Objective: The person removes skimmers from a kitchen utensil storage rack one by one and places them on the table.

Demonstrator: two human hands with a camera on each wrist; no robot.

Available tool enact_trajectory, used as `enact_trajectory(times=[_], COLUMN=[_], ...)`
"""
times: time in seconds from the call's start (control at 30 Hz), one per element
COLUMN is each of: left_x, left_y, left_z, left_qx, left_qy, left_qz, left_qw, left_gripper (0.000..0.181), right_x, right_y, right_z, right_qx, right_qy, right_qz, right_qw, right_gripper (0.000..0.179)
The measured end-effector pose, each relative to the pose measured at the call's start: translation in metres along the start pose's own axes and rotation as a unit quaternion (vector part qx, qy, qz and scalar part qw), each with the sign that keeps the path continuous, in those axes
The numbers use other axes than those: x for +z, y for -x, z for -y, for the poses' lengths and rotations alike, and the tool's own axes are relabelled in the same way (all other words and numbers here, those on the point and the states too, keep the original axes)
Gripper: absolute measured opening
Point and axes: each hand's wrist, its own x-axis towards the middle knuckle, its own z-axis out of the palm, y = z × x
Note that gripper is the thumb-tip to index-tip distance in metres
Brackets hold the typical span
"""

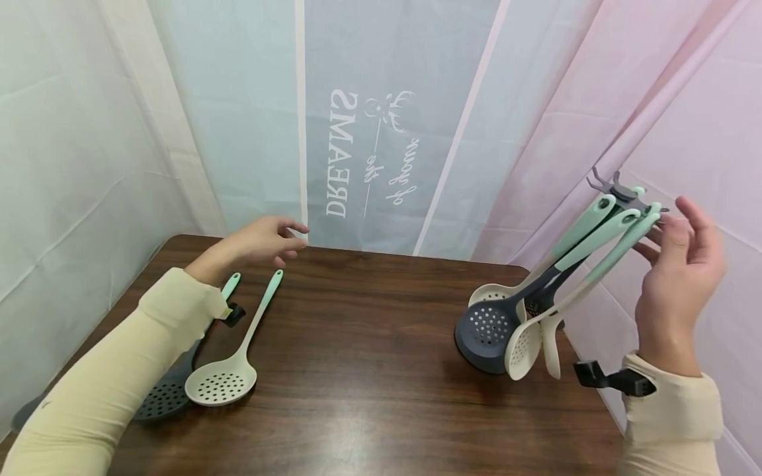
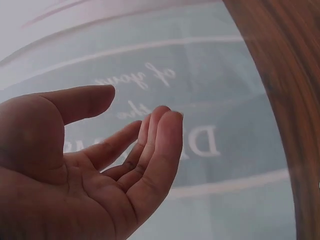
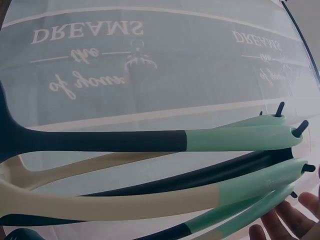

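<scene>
Right hand [image 1: 680, 281], fingers apart and loosely bent, is just beside the mint handles [image 1: 595, 243] hung on the utensil rack [image 1: 624, 192], near the far right corner of the worktop [image 1: 381, 330]; whether a fingertip touches one, I cannot tell. Left hand [image 1: 262, 241], thumb and fingers parted around nothing, hangs by the far edge toward its left corner.

Tipping seems the biggest risk: the rack is tall and loaded near the right edge, so a sideways push at its top could topple it. One handle nudged outward could slide off its short hook. Near the left edge, lowering the left sleeve [image 1: 113, 383] could drag the dark skimmer [image 1: 163, 400] beneath it and the white skimmer [image 1: 223, 383] beside it.

Pale, creased cloth [image 1: 399, 231] backs everything. Streaked wood grain runs across the glossy worktop. Both skimmers have broad, rounded heads pierced with holes; the handles look smooth and matte, probably plastic or silicone, each rounded off. Smallest are the slim, dark hooks [image 3: 300, 128], poking through the handle holes.
</scene>
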Motion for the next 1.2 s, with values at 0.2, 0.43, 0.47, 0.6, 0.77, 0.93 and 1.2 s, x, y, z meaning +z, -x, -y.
enact_trajectory(times=[0.2, 0.43, 0.47, 0.6, 0.77, 0.93, 1.2], left_x=[0.012, 0.027, 0.03, 0.04, 0.053, 0.069, 0.092], left_y=[-0.001, -0.011, -0.013, -0.023, -0.033, -0.036, -0.044], left_z=[-0.019, -0.046, -0.05, -0.063, -0.076, -0.092, -0.114], left_qx=[0.053, 0.092, 0.094, 0.108, 0.136, 0.177, 0.214], left_qy=[-0.016, -0.017, -0.015, -0.012, -0.013, 0.006, -0.015], left_qz=[0.013, 0.016, 0.015, 0.011, 0.005, -0.001, -0.031], left_qw=[0.9984, 0.9955, 0.9953, 0.994, 0.9906, 0.9842, 0.9761], left_gripper=[0.044, 0.042, 0.042, 0.041, 0.039, 0.037, 0.035], right_x=[0.001, 0.0, 0.0, 0.0, 0.0, 0.0, -0.002], right_y=[-0.01, -0.016, -0.016, -0.016, -0.015, -0.014, -0.013], right_z=[0.002, 0.0, 0.0, -0.002, -0.003, -0.005, -0.004], right_qx=[0.043, 0.052, 0.053, 0.044, 0.035, 0.029, 0.029], right_qy=[-0.012, -0.012, -0.014, -0.009, -0.008, -0.021, -0.015], right_qz=[-0.009, -0.002, -0.001, 0.006, 0.012, 0.01, 0.004], right_qw=[0.999, 0.9986, 0.9985, 0.999, 0.9993, 0.9993, 0.9995], right_gripper=[0.027, 0.023, 0.023, 0.025, 0.025, 0.025, 0.027])
